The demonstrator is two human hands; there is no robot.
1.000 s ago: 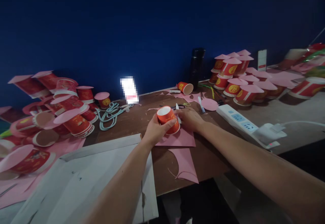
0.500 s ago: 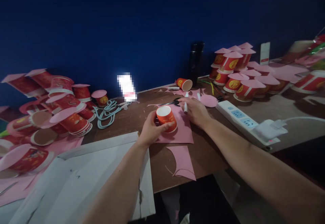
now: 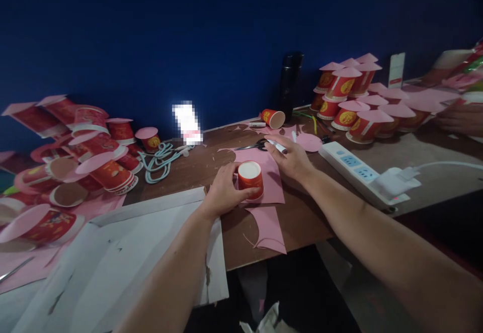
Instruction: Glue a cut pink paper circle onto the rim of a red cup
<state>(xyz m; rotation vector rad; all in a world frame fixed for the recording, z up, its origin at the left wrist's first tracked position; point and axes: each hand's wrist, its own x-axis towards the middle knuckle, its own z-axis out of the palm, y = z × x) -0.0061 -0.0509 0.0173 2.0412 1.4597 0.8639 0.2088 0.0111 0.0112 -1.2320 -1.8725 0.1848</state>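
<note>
A red paper cup (image 3: 250, 181) stands on pink paper (image 3: 274, 182) in the middle of the table, its pale round end facing up. My left hand (image 3: 225, 191) is wrapped around its left and near side, thumb across the front. My right hand (image 3: 290, 159) holds a white marker (image 3: 277, 146) between its fingers, up and to the right of the cup. Just beyond the fingertips lie black-handled scissors (image 3: 252, 146), their handles partly hidden by the hand. Below the cup rests a cut pink paper scrap (image 3: 269, 230).
Red cups topped with pink discs are piled at left (image 3: 109, 172) and stacked at right (image 3: 345, 84). A power strip (image 3: 349, 167) lies right of my forearm. Around are a coiled cable (image 3: 158, 162), black flask (image 3: 290, 89), tipped cup (image 3: 273, 118) and white board (image 3: 124, 252). Another person's hand (image 3: 462, 116) shows far right.
The cup has come down to stand level on the pink paper, with my left hand still around it. The marker in my right hand has tilted from upright to slanting.
</note>
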